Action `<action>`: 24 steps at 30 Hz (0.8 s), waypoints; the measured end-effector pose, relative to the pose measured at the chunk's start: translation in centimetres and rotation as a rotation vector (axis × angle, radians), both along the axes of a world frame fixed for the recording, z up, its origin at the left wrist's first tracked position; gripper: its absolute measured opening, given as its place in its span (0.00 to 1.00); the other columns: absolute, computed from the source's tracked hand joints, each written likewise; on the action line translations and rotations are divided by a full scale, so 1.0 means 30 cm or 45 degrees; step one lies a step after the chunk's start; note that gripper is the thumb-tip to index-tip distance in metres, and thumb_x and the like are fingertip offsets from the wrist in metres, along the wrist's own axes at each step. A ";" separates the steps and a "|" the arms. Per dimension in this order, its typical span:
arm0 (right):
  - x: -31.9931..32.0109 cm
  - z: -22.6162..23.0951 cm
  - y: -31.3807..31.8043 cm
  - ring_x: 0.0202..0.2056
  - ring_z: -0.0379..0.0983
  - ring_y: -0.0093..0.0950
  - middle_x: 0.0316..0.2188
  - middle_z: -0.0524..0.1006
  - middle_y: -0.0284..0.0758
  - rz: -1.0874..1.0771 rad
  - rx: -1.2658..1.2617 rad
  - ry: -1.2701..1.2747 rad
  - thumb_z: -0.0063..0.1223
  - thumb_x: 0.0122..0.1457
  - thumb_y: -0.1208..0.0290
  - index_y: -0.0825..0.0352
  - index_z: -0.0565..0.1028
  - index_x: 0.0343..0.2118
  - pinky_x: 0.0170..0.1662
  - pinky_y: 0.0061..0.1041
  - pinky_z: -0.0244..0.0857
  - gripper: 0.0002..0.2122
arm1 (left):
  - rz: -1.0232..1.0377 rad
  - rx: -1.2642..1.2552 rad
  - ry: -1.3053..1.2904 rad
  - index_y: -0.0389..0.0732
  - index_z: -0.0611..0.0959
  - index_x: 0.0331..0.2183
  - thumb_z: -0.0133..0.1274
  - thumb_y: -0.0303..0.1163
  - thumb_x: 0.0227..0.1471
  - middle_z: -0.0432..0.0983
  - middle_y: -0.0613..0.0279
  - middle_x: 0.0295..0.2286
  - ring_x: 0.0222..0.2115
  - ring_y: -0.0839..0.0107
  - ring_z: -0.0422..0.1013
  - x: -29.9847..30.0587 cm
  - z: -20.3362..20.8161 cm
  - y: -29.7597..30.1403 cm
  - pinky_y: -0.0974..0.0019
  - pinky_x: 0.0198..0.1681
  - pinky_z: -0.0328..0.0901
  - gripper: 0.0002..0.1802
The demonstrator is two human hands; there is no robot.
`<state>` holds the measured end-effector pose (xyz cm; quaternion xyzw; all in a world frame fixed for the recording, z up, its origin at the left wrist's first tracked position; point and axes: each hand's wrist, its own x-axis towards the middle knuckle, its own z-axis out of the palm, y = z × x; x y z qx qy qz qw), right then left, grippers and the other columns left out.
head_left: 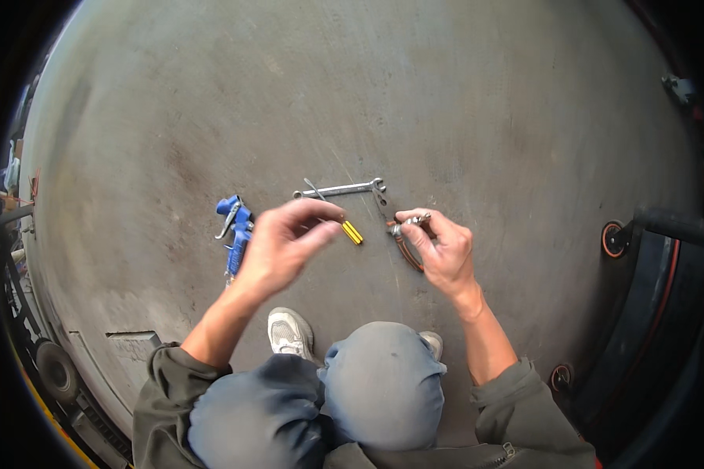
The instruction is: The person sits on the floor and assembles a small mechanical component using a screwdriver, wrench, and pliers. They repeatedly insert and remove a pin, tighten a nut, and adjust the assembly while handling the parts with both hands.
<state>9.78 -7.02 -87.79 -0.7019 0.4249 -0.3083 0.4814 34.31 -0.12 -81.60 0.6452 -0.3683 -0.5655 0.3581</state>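
My right hand (442,246) pinches a small silver metal piece (414,223), possibly a fitting, between thumb and fingers. Below it on the floor lie pliers (409,255) with orange-and-black handles, partly covered by that hand. My left hand (289,238) is held above the floor, thumb and fingers apart with nothing between them, slightly blurred. Just past its fingertips rests a screwdriver (353,233) with a yellow handle, its shaft partly hidden. A blue air blow gun (237,230) lies left of my left hand. Farther off, a silver combination wrench (340,190) lies crosswise.
Grey, stained floor (446,94) spreads around the tools. My bent knees (383,375) and a light shoe (289,332) are close below my hands. At the right stands dark equipment on casters (615,239). A wheel (57,370) shows at the lower left.
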 end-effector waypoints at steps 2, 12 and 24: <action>0.032 0.082 0.016 0.25 0.77 0.20 0.27 0.81 0.35 0.018 0.317 -0.154 0.60 0.63 0.71 0.71 0.80 0.40 0.28 0.22 0.70 0.09 | -0.143 -0.045 -0.010 0.34 0.83 0.45 0.58 0.26 0.59 0.80 0.65 0.36 0.36 0.79 0.75 -0.055 0.039 -0.027 0.72 0.41 0.70 0.13; 0.126 0.356 0.014 0.24 0.71 0.20 0.27 0.78 0.31 0.233 0.527 -0.213 0.57 0.65 0.68 0.69 0.79 0.49 0.28 0.23 0.67 0.13 | -0.049 0.100 0.433 0.33 0.80 0.46 0.62 0.29 0.58 0.80 0.61 0.34 0.33 0.75 0.77 -0.020 0.265 -0.062 0.69 0.38 0.74 0.16; 0.095 0.529 0.081 0.24 0.73 0.30 0.24 0.76 0.36 0.232 -0.174 0.032 0.65 0.53 0.77 0.70 0.79 0.41 0.28 0.26 0.67 0.12 | 0.064 0.024 0.633 0.32 0.81 0.40 0.61 0.21 0.55 0.80 0.56 0.34 0.33 0.72 0.78 0.012 0.344 0.028 0.69 0.38 0.73 0.10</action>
